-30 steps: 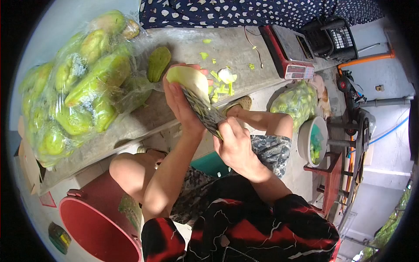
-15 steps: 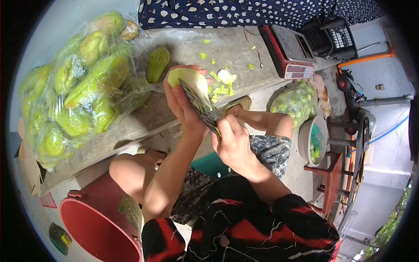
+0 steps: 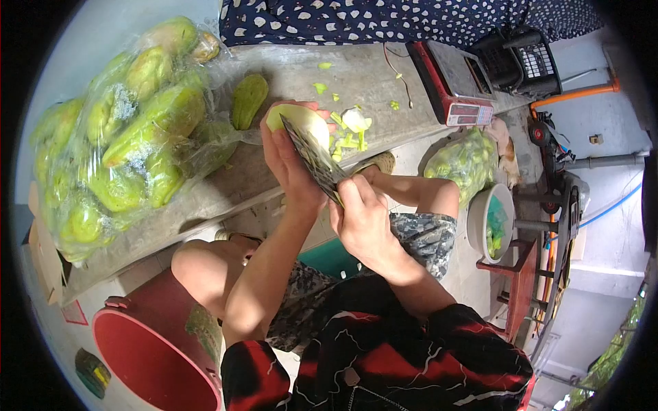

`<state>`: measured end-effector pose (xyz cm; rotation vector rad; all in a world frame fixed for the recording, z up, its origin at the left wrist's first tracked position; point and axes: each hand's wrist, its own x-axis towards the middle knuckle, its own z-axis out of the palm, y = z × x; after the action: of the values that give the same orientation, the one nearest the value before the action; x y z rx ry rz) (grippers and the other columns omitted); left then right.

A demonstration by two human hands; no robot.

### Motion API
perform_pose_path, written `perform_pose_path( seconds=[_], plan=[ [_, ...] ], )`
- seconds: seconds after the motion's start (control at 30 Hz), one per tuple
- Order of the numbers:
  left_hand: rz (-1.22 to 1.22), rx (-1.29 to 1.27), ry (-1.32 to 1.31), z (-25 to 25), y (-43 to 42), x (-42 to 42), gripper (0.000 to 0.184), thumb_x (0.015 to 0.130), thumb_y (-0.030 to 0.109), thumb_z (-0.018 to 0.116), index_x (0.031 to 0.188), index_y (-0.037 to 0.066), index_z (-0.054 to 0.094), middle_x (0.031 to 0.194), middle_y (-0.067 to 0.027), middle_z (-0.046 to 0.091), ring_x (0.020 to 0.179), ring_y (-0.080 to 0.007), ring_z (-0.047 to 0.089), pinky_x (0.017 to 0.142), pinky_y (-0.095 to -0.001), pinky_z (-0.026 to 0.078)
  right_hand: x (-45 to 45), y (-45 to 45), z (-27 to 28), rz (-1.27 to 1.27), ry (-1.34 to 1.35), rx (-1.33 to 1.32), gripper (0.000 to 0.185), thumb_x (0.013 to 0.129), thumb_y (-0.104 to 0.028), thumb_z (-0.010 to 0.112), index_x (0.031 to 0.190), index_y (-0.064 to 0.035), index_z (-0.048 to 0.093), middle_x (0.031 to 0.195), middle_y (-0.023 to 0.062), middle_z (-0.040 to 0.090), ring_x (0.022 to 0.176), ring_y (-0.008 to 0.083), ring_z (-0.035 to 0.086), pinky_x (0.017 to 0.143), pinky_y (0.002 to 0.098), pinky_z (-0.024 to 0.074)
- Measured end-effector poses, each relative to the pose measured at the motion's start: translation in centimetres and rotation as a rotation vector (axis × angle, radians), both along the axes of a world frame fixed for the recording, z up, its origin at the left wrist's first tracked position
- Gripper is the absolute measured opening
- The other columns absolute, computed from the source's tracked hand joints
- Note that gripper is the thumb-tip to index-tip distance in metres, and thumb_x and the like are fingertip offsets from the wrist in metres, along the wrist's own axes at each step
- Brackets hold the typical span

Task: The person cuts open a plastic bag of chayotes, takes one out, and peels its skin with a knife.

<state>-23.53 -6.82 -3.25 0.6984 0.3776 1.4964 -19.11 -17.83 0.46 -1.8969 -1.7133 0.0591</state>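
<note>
My left hand [image 3: 291,168] is wrapped round a pale, peeled fruit [image 3: 301,122] above the bench edge. A dark, wide blade [image 3: 312,156] lies slantwise against the fruit's cut face, and my right hand [image 3: 363,219] grips its lower end; the handle is hidden in the fingers. Behind the left hand, a whole green fruit [image 3: 249,101] lies on the grey bench [image 3: 363,72]. Green and pale cut pieces [image 3: 349,140] are scattered on the bench just right of the held fruit.
A clear bag of green fruits [image 3: 130,137] fills the bench's left side. Farther right are a red scale [image 3: 452,79], a black basket [image 3: 528,61], another filled bag [image 3: 462,164] and a white bucket [image 3: 480,222]. A large red bin [image 3: 154,342] stands at lower left.
Both hands stay close together, with small shifts. The blade has turned slightly steeper against the fruit, and my right hand has moved a little toward the left.
</note>
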Motion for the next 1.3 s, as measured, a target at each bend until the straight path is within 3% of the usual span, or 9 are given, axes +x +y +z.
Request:
perform_pose_path(
  seconds=[0.1,0.17,0.3,0.43,0.77,0.93,1.1,1.2,1.3],
  plan=[
    [0.118,0.093,0.105,-0.2,0.3,0.0,0.058,0.103,0.051,0.034,0.124,-0.003,0.043,0.112,-0.0174,0.056,0.094,-0.0221,0.063,0.079,-0.0363,0.055,0.1,0.1,0.3,0.011,0.032,-0.011,0.024,0.077,-0.002,0.067,0.092,-0.0046,0.049,0.083,0.0165,0.054,0.068,0.0397,0.063,0.056,0.0471,0.0513],
    [0.012,0.077,0.096,-0.7,0.8,-0.4,0.059,0.103,0.049,0.033,0.127,-0.004,0.043,0.115,-0.0216,0.059,0.098,-0.0309,0.065,0.080,-0.0402,0.058,0.4,0.3,0.8,0.012,0.087,-0.010,0.022,0.079,-0.003,0.066,0.093,-0.0039,0.049,0.082,0.0177,0.055,0.068,0.0403,0.062,0.056,0.0468,0.0508],
    [-0.110,0.090,0.149,0.0,1.6,-1.5,0.057,0.103,0.047,0.032,0.127,-0.004,0.045,0.110,-0.0213,0.062,0.093,-0.0305,0.066,0.080,-0.0392,0.056,2.2,0.9,2.9,-0.026,0.310,-0.102,0.013,0.091,-0.010,0.063,0.095,-0.0020,0.053,0.069,0.0191,0.059,0.063,0.0387,0.063,0.055,0.0424,0.0490],
    [-0.254,0.122,0.153,-0.5,2.2,-1.5,0.054,0.104,0.044,0.030,0.124,-0.003,0.048,0.105,-0.0193,0.065,0.092,-0.0280,0.066,0.085,-0.0386,0.051,4.4,1.1,3.8,0.023,0.427,-0.118,0.013,0.092,-0.012,0.064,0.089,-0.0015,0.056,0.059,0.0135,0.054,0.050,0.0277,0.054,0.051,0.0357,0.0446],
    [-0.490,0.088,0.266,0.3,2.1,-1.9,0.051,0.105,0.041,0.031,0.123,0.001,0.056,0.104,-0.0123,0.066,0.090,-0.0160,0.064,0.078,-0.0301,0.052,7.5,-0.1,2.5,-0.129,0.662,-0.057,0.011,0.094,-0.008,0.064,0.100,0.0008,0.062,0.063,-0.0051,0.056,0.053,0.0006,0.046,0.047,0.0204,0.0375],
    [-0.730,-0.210,-0.284,-0.2,2.7,-2.0,0.058,0.103,0.051,0.028,0.125,0.004,0.053,0.107,-0.0190,0.065,0.094,-0.0310,0.066,0.085,-0.0453,0.054,6.0,-1.6,3.8,-0.190,0.740,0.069,0.009,0.095,-0.007,0.062,0.100,0.0013,0.061,0.063,-0.0027,0.057,0.051,0.0020,0.048,0.046,0.0200,0.0376],
    [-0.736,-0.245,-0.401,-0.5,3.5,-2.3,0.060,0.103,0.053,0.026,0.126,0.004,0.050,0.110,-0.0215,0.063,0.099,-0.0371,0.064,0.086,-0.0521,0.052,5.6,-3.0,3.2,-0.072,0.881,0.430,0.015,0.097,-0.008,0.061,0.085,-0.0006,0.058,0.060,-0.0001,0.057,0.048,0.0063,0.050,0.043,0.0231,0.0392],
    [-0.762,-0.248,-0.433,-0.4,3.1,-2.1,0.059,0.103,0.053,0.026,0.126,0.004,0.050,0.112,-0.0213,0.063,0.100,-0.0374,0.064,0.087,-0.0521,0.052,5.8,-3.5,2.7,-0.241,0.640,0.088,0.018,0.096,-0.011,0.063,0.083,-0.0009,0.056,0.060,-0.0024,0.056,0.052,0.0038,0.046,0.046,0.0241,0.0384],
    [-0.661,-0.242,-0.368,-0.6,2.6,-1.5,0.059,0.103,0.053,0.028,0.127,0.004,0.049,0.112,-0.0215,0.063,0.100,-0.0360,0.064,0.086,-0.0501,0.053,4.6,-3.7,1.3,-0.180,0.073,0.074,0.016,0.091,-0.010,0.067,0.084,-0.0001,0.056,0.063,0.0132,0.058,0.052,0.0272,0.059,0.049,0.0371,0.0452]
  ],
)
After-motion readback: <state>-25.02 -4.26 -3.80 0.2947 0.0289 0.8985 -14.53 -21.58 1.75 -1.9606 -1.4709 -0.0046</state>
